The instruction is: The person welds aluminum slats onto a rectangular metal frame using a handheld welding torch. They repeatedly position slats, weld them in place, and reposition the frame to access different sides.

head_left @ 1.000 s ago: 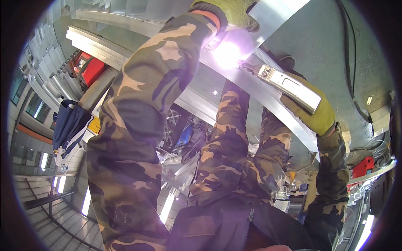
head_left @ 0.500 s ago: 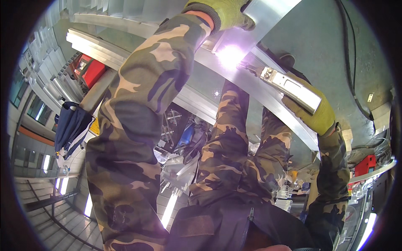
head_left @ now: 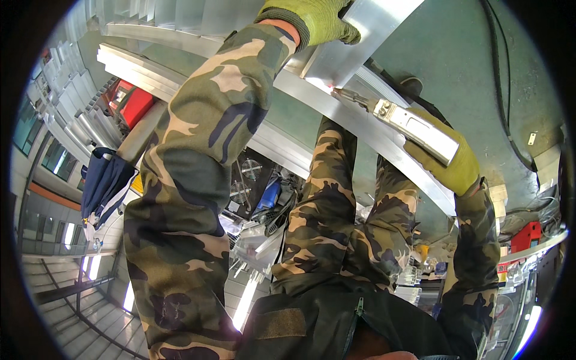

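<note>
My right hand [head_left: 459, 159], in a yellow-green glove, is closed around a white welding gun [head_left: 417, 131]. Its copper-coloured tip [head_left: 341, 93] meets the corner where two silver metal profiles join, and a small bright glow shows there. One, a long profile [head_left: 384, 138], runs diagonally from upper left to lower right. Against it stands a wider profile [head_left: 348, 51], rising toward the top edge. My left hand [head_left: 315, 21], gloved alike, grips this wider profile at its left side, the thumb pointing down right; the picture's top edge cuts off part of the fingers.
Stacked metal profiles [head_left: 141, 69] lie at left near a red machine [head_left: 131, 103]. A dark jacket [head_left: 105, 186] hangs below it. Black cables [head_left: 498, 78] trail over the green floor at right. Another red box [head_left: 526, 237] stands at far right. My camouflage-clad legs [head_left: 327, 192] are under the long profile.
The large purple-white flare at the joint has shrunk to a small glow, so the gun's tip and the corner show clearly. Both hands stay nearly in place.
</note>
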Motion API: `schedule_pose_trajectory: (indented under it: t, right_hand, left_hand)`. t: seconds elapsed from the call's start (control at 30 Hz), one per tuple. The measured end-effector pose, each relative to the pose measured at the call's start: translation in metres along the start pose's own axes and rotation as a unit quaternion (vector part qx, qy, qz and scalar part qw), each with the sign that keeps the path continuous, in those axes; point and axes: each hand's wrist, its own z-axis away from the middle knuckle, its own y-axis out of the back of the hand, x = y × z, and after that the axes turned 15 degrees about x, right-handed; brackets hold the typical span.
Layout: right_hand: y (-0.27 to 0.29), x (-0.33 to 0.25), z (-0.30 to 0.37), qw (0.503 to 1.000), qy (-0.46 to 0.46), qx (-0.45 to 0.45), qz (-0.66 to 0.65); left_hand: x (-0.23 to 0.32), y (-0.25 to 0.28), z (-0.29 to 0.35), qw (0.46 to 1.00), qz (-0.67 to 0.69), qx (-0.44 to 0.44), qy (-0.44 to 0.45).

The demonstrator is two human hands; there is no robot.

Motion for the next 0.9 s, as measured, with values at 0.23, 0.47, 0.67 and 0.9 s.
schedule_pose_trajectory:
  t: [0.23,0.47,0.67,0.9]
  right_hand:
    - [-0.002,-0.012,0.014,1.0,0.017,0.006,-0.018]
    - [-0.01,-0.056,-0.002,0.996,0.068,-0.042,-0.033]
    - [-0.015,-0.066,-0.01,0.995,0.074,-0.059,-0.038]
    - [-0.021,-0.071,-0.015,0.996,0.052,-0.069,-0.037]
  left_hand:
    - [0.001,-0.003,-0.002,1.0,0.02,-0.002,0.014]
    - [0.005,0.0,0.0,0.999,0.016,-0.01,0.029]
    - [0.002,-0.002,0.001,0.999,0.029,-0.008,0.041]
    - [-0.004,-0.008,-0.001,0.999,0.019,-0.005,0.035]
